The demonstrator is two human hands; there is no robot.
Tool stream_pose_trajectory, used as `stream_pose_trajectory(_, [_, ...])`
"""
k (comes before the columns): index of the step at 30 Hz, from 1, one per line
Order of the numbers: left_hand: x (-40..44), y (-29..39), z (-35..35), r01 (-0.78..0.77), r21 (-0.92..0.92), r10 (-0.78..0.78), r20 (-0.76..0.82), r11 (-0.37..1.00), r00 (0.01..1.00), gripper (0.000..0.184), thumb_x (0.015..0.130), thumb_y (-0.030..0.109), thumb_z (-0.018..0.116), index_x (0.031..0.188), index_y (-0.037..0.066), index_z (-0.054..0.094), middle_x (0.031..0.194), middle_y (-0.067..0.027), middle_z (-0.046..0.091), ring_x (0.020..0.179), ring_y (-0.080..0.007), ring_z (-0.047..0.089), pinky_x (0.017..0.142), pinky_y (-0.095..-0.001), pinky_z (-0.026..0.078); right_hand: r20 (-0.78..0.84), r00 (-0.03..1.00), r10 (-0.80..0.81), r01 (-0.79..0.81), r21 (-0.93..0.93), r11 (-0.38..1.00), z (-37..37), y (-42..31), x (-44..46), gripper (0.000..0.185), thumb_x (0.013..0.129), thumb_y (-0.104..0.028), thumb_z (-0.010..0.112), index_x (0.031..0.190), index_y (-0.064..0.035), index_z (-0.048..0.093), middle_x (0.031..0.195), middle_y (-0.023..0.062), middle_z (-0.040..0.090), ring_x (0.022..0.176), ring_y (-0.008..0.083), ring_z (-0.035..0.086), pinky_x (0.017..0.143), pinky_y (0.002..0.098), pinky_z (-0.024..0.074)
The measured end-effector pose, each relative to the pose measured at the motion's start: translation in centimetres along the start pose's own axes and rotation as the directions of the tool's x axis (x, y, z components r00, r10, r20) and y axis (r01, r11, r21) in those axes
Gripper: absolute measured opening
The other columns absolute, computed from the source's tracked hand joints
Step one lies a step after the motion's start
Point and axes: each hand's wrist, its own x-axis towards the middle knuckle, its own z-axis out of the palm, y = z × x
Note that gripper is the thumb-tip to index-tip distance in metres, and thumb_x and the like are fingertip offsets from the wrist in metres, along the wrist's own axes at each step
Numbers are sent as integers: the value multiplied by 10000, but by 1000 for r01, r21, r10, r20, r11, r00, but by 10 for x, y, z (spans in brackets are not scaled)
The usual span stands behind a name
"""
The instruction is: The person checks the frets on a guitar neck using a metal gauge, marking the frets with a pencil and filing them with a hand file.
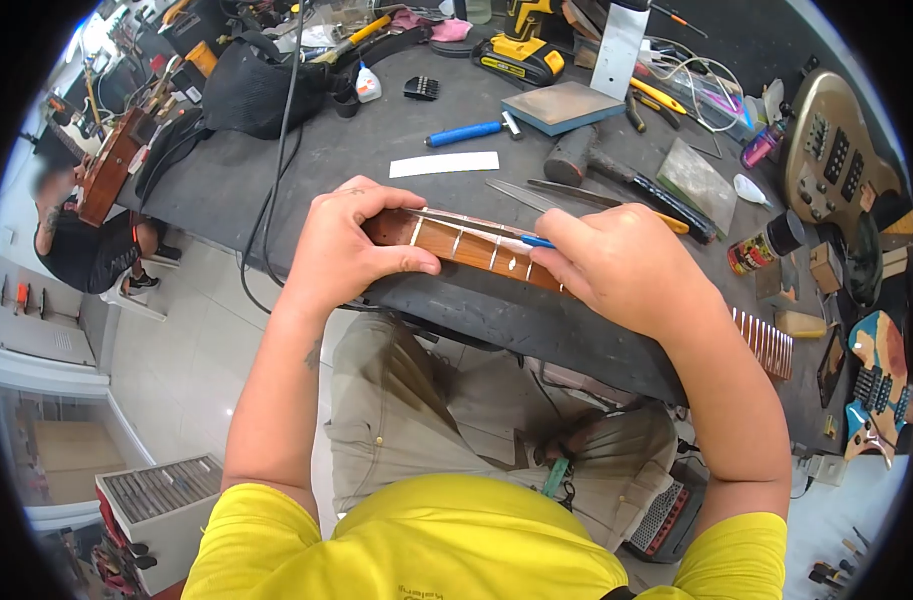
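The fretted guitar neck [474, 249] is laid along the near edge of the workbench [351, 160], seemingly for easy reach. Its left end is gripped between thumb and fingers by the left hand [338, 235], probably for steadiness. A slim blue-handled tool [537, 241] is pinched in the right hand [626, 262], its shaft laid along the neck's far side, its tip near the left index finger, presumably for guidance
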Motion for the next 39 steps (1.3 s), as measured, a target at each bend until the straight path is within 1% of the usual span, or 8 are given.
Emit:
stream_pose_trajectory(6, [0, -2, 3, 52, -21, -52, 8, 998, 999, 680, 583, 357, 1100, 1131, 41, 848, 946, -27, 718, 852, -139, 676, 765, -296, 535, -56, 998, -18, 19, 22, 1000, 2, 0, -1, 255, 1058, -270, 713, 957, -72, 588, 674, 154, 680, 637, 397, 695, 571, 504, 537])
stream_pose_trajectory(8, [1, -4, 2, -13, -14, 13, -10, 1000, 1000, 669, 589, 357, 1099, 1126, 45, 850, 929, -20, 713, 840, -141, 674, 754, -297, 533, -1, 1000, 17, -17, 31, 999, -7, 1, -6, 256, 1048, -264, 728, 956, -73, 584, 671, 147, 673, 630, 395, 686, 564, 499, 531])
stream_pose_trajectory(14, [1, -3, 3, 20, -36, -20, -10, 999, 1000, 662, 583, 372, 1096, 1108, 48, 856, 915, -25, 743, 855, -146, 672, 744, -302, 535, -60, 998, -21, 23, 26, 999, 3, 0, -1, 261, 1031, -254, 750, 956, -73, 577, 662, 134, 661, 615, 383, 674, 560, 489, 527])
stream_pose_trajectory(18, [0, 0, 2, -12, -26, 12, -8, 1000, 1000, 668, 574, 384, 1096, 1101, 49, 858, 908, -25, 741, 864, -148, 675, 745, -305, 537, 6, 1000, -2, 2, 3, 1000, -2, -3, 1, 256, 1027, -249, 756, 960, -72, 582, 667, 134, 666, 621, 381, 680, 573, 494, 534])
stream_pose_trajectory(21, [2, 2, 2, 7, -27, -7, 16, 1000, 1000, 667, 572, 382, 1095, 1101, 52, 858, 911, -30, 744, 871, -159, 683, 752, -312, 541, -36, 999, -20, 20, 12, 1000, 2, -4, 2, 259, 1025, -247, 759, 956, -71, 582, 667, 130, 667, 624, 381, 681, 577, 494, 536])
stream_pose_trajectory(23, [2, 1, 1, -29, -10, 30, 12, 1000, 999, 661, 588, 365, 1090, 1115, 46, 852, 910, -82, 768, 888, -205, 718, 772, -337, 600, -41, 999, -14, 15, 4, 1000, -3, -3, -3, 262, 1019, -246, 766, 951, -72, 582, 666, 128, 663, 625, 381, 681, 576, 492, 536])
stream_pose_trajectory(35, [2, 3, 0, 30, -28, -30, 21, 999, 999, 658, 568, 365, 1095, 1097, 53, 858, 911, -36, 756, 886, -167, 684, 767, -309, 540, -40, 998, -57, 54, -58, 997, -7, 1, -5, 295, 1010, -236, 774, 896, -79, 553, 648, 100, 647, 606, 357, 668, 548, 467, 517])
stream_pose_trajectory(39, [4, -2, 2, -35, -5, 35, 15, 999, 999, 657, 567, 364, 1096, 1095, 52, 858, 910, -34, 759, 886, -162, 680, 759, -306, 539, -62, 996, -71, 67, -55, 996, -6, 0, -4, 290, 1015, -234, 767, 897, -77, 554, 656, 98, 652, 607, 351, 672, 547, 466, 517])
